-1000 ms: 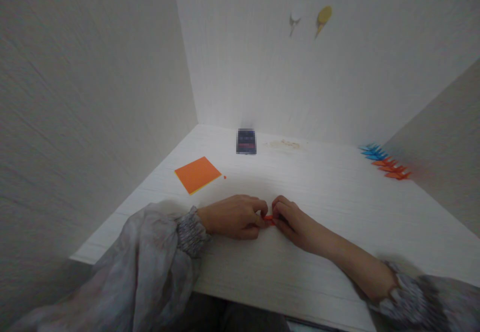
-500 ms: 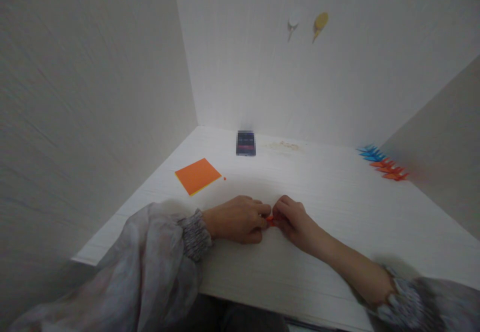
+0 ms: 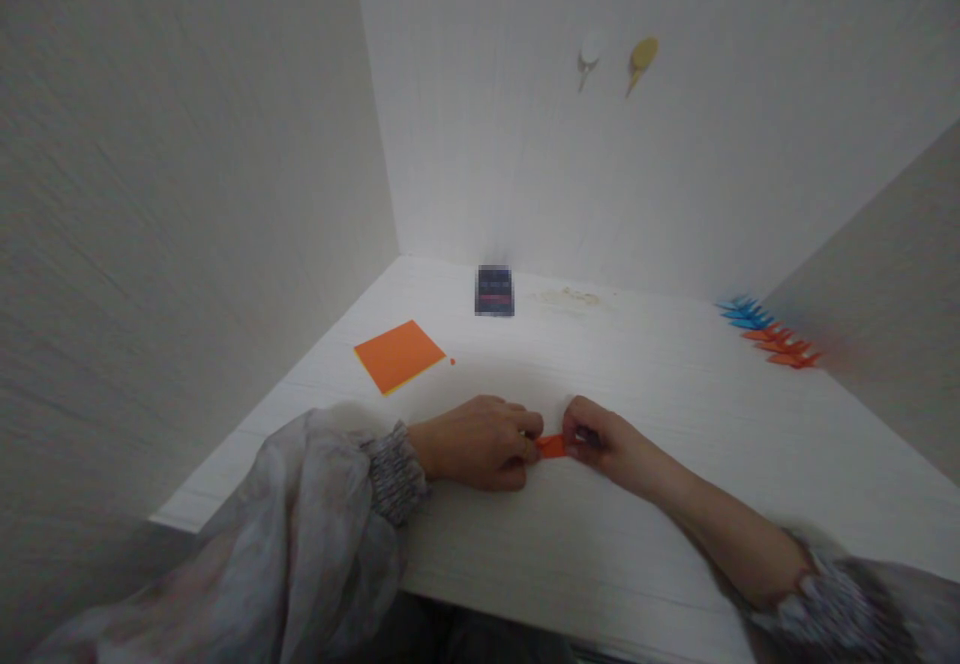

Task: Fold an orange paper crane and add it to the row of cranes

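A narrow folded piece of orange paper (image 3: 553,446) lies between my hands, low over the white table. My left hand (image 3: 480,443) rests on the tabletop with its fingers closed on the paper's left end. The right end is pinched by my right hand (image 3: 606,444), thumb against curled fingers. Both ends of the paper are hidden under the fingers; only its middle shows. To the left lies a stack of square orange paper (image 3: 400,356) with a yellow edge, and a tiny orange scrap (image 3: 452,362) sits by its corner.
A row of folded blue paper pieces (image 3: 742,311) and folded orange paper pieces (image 3: 784,346) stands along the right wall. A dark blurred device (image 3: 494,291) sits at the back. On the back wall are a white hook (image 3: 589,50) and a yellow hook (image 3: 643,54).
My right hand has slid to the right, away from my left hand, so more of the orange paper shows between them. My left hand has stayed nearly still.
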### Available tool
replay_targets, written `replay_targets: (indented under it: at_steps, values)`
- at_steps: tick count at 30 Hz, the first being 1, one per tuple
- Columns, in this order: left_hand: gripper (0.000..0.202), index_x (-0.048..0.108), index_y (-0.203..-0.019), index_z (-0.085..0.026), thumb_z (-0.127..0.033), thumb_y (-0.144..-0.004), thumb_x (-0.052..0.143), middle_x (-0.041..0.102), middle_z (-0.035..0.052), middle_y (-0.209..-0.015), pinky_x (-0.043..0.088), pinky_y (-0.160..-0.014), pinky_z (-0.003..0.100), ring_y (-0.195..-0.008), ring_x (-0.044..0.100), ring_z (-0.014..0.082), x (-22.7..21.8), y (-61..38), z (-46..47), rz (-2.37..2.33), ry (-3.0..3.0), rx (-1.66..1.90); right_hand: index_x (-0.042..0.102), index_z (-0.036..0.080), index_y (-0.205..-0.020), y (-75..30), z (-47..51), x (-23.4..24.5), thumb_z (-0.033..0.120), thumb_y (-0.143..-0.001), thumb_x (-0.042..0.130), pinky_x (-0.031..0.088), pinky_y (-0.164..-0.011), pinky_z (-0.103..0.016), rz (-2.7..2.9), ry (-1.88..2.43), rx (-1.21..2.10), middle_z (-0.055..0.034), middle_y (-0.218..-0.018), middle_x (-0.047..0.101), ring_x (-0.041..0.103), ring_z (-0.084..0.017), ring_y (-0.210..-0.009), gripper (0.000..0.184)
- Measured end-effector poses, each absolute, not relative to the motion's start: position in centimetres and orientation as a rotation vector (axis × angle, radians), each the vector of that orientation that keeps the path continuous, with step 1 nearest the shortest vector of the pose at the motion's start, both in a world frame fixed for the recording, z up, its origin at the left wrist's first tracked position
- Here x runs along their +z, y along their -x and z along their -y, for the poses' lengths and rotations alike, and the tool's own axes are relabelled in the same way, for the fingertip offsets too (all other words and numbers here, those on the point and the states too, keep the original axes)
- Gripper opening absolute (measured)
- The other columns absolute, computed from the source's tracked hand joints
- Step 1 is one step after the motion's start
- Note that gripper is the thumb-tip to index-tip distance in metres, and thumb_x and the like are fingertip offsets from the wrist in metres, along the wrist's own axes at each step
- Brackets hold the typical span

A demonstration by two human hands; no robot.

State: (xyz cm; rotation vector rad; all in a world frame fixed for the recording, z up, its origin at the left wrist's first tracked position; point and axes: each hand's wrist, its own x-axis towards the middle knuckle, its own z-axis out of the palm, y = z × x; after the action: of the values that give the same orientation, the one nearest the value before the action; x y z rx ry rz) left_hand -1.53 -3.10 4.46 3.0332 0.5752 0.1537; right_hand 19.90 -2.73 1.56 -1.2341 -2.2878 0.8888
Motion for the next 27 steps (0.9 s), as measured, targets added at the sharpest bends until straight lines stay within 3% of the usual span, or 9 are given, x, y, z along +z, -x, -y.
replay_targets:
  at_steps: [5,9,14,27]
  values:
    - [0.011,0.058,-0.081,-0.020,-0.025,-0.073,0.052,0.054,0.0007,-0.089,0.040,-0.066,0.027,-0.074,0.052,0.0134,4.3,1.6,3.0,-0.559,-3.006,0.197,0.047,0.018,-0.072,-20.0,2.6,1.3,0.022,-0.075,0.049,0.033,-0.050,-0.023,2.144,1.294,1.108,0.0037,-0.059,0.043,0.040,-0.011,-0.055,0.005]
    - [0.012,0.058,-0.081,-0.020,-0.026,-0.074,0.051,0.055,0.0010,-0.089,0.040,-0.065,0.028,-0.074,0.052,0.0139,4.1,1.6,3.0,-0.544,-3.028,0.217,0.048,0.018,-0.069,-18.6,3.3,1.4,0.034,-0.075,0.053,0.031,-0.050,-0.023,2.191,1.448,0.815,0.0022,-0.061,0.046,0.040,-0.011,-0.055,0.018]
    - [0.010,0.058,-0.079,-0.020,-0.025,-0.074,0.051,0.054,0.0009,-0.087,0.040,-0.063,0.028,-0.073,0.052,0.0138,4.2,1.6,3.0,-0.543,-3.049,0.223,0.051,0.016,-0.068,-17.6,3.6,1.1,0.038,-0.073,0.057,0.032,-0.057,-0.025,2.331,1.478,0.485,-0.0012,-0.070,0.050,0.044,-0.013,-0.063,0.023]
    - [0.017,0.057,-0.081,-0.019,-0.033,-0.075,0.049,0.054,0.0029,-0.086,0.039,-0.063,0.029,-0.070,0.051,0.0153,4.8,1.7,3.2,-0.506,-3.134,0.147,0.056,0.019,-0.073,-17.8,3.7,1.6,0.029,-0.074,0.058,0.029,-0.064,-0.028,2.432,1.509,0.473,-0.0015,-0.078,0.051,0.047,-0.016,-0.075,0.011]
